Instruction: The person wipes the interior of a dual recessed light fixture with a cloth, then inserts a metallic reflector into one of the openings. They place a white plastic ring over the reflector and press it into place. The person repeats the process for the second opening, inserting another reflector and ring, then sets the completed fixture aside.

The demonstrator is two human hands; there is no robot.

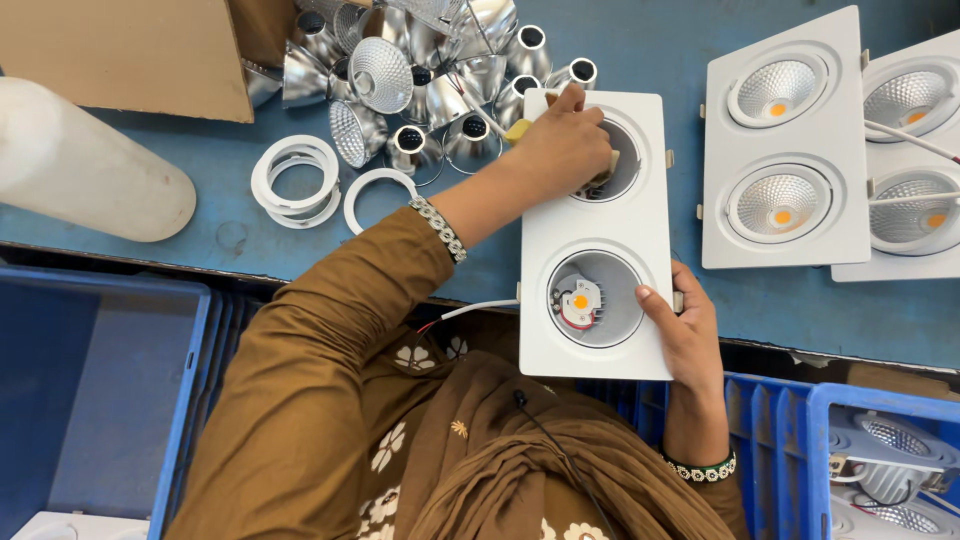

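Bright, even light falls from above onto my tabletop (620,40) — colours read clean, nothing dim. Shadows are soft and short; my hands throw only faint ones onto the white twin-lamp housing (596,240). Glare sparks off the heap of silver reflectors (420,70) at the far side, and the white finished fixtures (785,140) on the right are nearly blown out. Focus is sharp throughout — straight edges bow slightly toward the frame's corners.
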